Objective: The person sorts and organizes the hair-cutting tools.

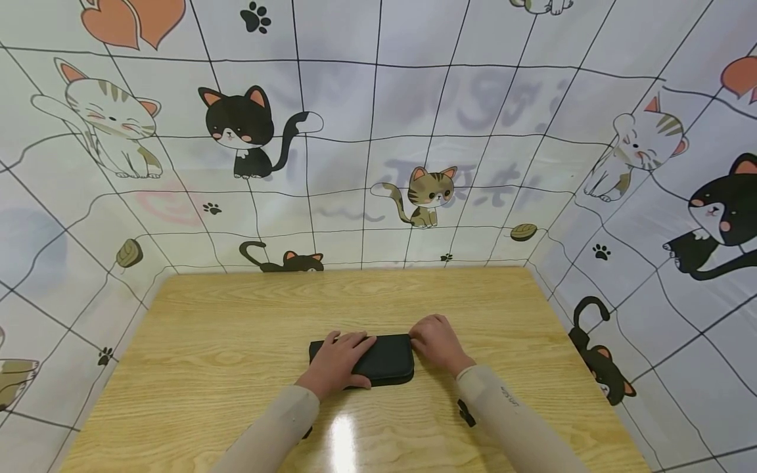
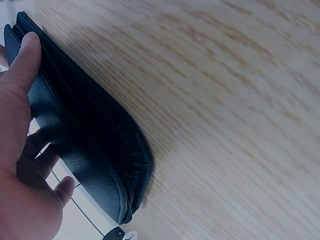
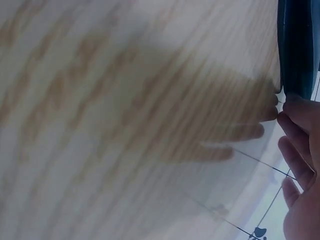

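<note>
A black leather-look zip case [image 1: 386, 360] lies on the wooden table. My left hand [image 1: 338, 362] holds its left half, with the thumb at the near edge and the other fingers spread over the top. In the left wrist view, zip teeth run along the side of the zip case [image 2: 75, 100], and the thumb [image 2: 29, 52] presses on its edge. My right hand [image 1: 439, 343] is at the far right corner, thumb and forefinger pinched together there. In the right wrist view those fingertips meet at the end of the zip case [image 3: 299, 50]; the small part between them is hidden.
The wooden table [image 1: 236, 315] reaches back to a white cloth wall [image 1: 355, 164] printed with cats and grid lines. More of this cloth hangs at both sides. Dark straps [image 1: 466, 412] show under the sleeves.
</note>
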A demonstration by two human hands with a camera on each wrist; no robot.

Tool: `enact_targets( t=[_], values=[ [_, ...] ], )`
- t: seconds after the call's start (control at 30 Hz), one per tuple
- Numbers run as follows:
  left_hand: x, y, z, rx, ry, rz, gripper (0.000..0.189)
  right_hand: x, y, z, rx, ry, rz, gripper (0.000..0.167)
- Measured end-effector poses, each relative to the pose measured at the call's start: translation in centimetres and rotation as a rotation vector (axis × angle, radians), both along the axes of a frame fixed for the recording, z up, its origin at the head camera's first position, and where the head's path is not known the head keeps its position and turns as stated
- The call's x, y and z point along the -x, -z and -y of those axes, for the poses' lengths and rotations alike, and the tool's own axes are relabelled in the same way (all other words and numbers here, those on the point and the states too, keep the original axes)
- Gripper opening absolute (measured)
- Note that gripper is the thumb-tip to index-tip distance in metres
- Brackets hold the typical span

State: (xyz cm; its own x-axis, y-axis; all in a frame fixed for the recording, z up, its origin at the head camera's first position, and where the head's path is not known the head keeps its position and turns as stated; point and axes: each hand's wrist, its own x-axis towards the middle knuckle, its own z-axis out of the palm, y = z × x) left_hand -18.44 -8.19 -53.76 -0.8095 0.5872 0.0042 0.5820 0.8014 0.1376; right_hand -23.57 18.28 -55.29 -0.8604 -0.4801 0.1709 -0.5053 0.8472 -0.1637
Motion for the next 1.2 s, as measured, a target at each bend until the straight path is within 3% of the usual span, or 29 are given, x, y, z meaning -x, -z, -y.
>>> enact_targets(
  t=[0.27, 0.63, 1.2],
  values=[
    [0.1, 0.4, 0.1, 0.042, 0.018, -0.015, 0.084, 0.1, 0.5, 0.0, -0.014, 0.015, -0.062, 0.005],
    [0.1, 0.4, 0.2, 0.039, 0.021, -0.020, 0.083, 0.3, 0.4, -1.3, -0.074, -0.097, -0.213, 0.005],
    [0.0, 0.6, 0.1, 0.039, 0.018, -0.021, 0.083, -0.2, 0.5, -2.2, -0.036, -0.149, -0.223, 0.005]
  ],
)
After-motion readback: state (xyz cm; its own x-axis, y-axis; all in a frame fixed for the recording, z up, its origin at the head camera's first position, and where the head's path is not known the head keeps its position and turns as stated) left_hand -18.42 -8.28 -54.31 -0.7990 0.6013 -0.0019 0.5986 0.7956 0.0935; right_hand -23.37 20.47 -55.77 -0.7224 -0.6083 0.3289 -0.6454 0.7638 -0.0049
